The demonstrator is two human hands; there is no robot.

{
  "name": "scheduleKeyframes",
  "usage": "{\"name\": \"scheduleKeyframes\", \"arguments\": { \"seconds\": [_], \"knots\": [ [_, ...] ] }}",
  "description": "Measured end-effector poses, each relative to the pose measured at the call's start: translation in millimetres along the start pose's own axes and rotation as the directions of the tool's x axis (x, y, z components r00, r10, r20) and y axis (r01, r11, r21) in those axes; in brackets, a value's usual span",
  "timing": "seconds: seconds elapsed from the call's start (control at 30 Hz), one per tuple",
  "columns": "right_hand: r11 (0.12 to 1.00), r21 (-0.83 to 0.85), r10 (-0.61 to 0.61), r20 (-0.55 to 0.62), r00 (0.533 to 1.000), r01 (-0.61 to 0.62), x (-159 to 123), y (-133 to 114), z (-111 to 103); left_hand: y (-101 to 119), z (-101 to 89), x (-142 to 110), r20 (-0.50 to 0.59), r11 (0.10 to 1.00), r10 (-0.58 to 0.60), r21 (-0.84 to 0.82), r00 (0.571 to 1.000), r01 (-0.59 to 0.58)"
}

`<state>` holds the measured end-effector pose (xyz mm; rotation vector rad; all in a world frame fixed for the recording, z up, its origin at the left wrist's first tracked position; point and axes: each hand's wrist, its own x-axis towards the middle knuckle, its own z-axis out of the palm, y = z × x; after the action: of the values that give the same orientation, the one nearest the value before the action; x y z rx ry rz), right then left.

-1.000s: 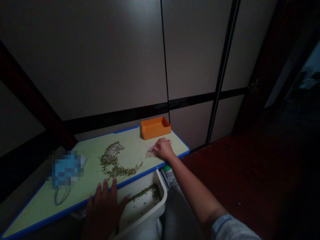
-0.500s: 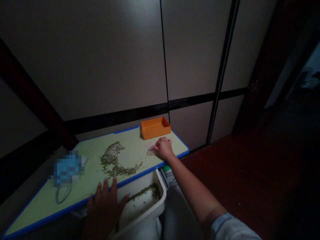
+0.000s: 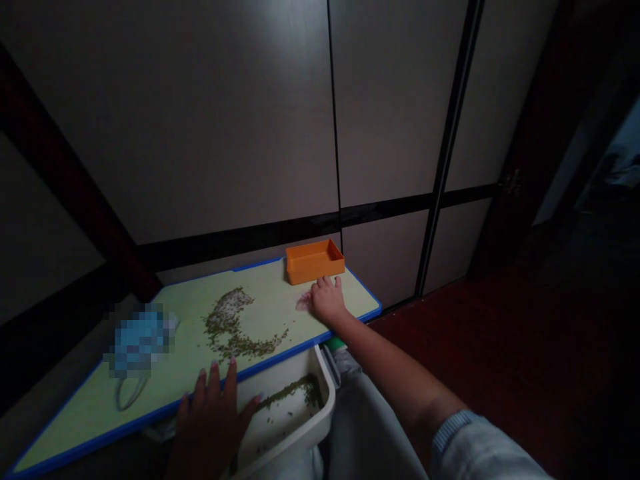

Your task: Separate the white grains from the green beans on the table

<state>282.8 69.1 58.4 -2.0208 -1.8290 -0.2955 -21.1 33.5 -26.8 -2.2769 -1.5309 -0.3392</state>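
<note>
My left hand (image 3: 213,417) is open, its fingers spread over the blue near edge of the low pale-green table (image 3: 270,280) and beside a white bin (image 3: 325,393). On the tabletop, my right hand (image 3: 329,301) is curled at the edge of a thin, crumpled clear plastic piece (image 3: 303,302); its fingertips are partly hidden. Small green grains (image 3: 245,345) mixed with whitish ones (image 3: 230,308) lie scattered in a curved patch between my hands. An orange open box (image 3: 315,263) stands just behind my right hand.
At the table's left lies a blurred-out blue item (image 3: 140,340) with a pale loop (image 3: 131,392). More green grains (image 3: 287,392) line the inside of the bin in front of my lap. Cabinet doors (image 3: 240,120) rise behind the table; dark red floor (image 3: 425,347) lies to the right.
My right hand has shifted slightly, with its fingers a little less tightly bunched beside the plastic. My left hand keeps its pose. The whole view has moved a little.
</note>
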Motion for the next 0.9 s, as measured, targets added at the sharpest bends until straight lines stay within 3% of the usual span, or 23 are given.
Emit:
{"name": "scheduleKeyframes", "arguments": {
  "seconds": [0.23, 0.4, 0.47, 0.53, 0.57, 0.6, 0.67, 0.77, 0.9],
  "knots": [
    [0.984, -0.073, -0.159, 0.054, 0.986, 0.163, 19.2, 10.4, 1.6, -0.4, 2.9, -0.1, 0.013, 1.000, -0.008, 0.016, 1.000, 0.007],
    [0.981, -0.057, -0.180, 0.052, 0.982, 0.183, 26.5, 12.8, 6.8, -1.7, 4.1, 0.4, 0.030, 0.999, 0.002, 0.048, 1.000, -0.004],
    [0.986, 0.003, -0.167, 0.028, 0.986, 0.167, 26.1, 13.6, 9.7, -2.9, 5.0, 0.0, 0.030, 0.999, 0.003, 0.047, 1.000, -0.005],
    [0.968, 0.230, -0.091, -0.040, 0.995, 0.098, 25.7, 16.0, 13.2, -3.8, 5.1, -1.0, 0.016, 0.999, 0.013, 0.046, 1.000, -0.014],
    [0.903, 0.428, 0.000, -0.084, 0.996, 0.036, 26.1, 18.3, 15.1, -4.0, 4.9, -1.5, 0.002, 0.999, 0.022, 0.048, 1.000, -0.023],
    [0.779, 0.627, 0.114, -0.111, 0.987, -0.019, 27.2, 21.3, 17.1, -3.9, 4.6, -2.0, -0.014, 0.998, 0.029, 0.053, 0.999, -0.029],
    [0.433, 0.899, 0.345, -0.092, 0.934, -0.071, 31.3, 29.6, 21.0, -3.4, 3.9, -2.7, -0.037, 0.997, 0.036, 0.064, 0.999, -0.034],
    [0.133, 0.990, 0.496, -0.026, 0.868, -0.046, 39.3, 46.8, 25.2, -2.5, 4.6, -2.7, -0.043, 0.998, 0.033, 0.062, 0.999, -0.030],
    [-0.322, 0.943, 0.551, 0.113, 0.827, 0.085, 42.5, 74.0, 25.2, -4.3, 9.6, -2.6, -0.062, 0.999, 0.014, 0.047, 0.998, -0.011]
  ]
}}
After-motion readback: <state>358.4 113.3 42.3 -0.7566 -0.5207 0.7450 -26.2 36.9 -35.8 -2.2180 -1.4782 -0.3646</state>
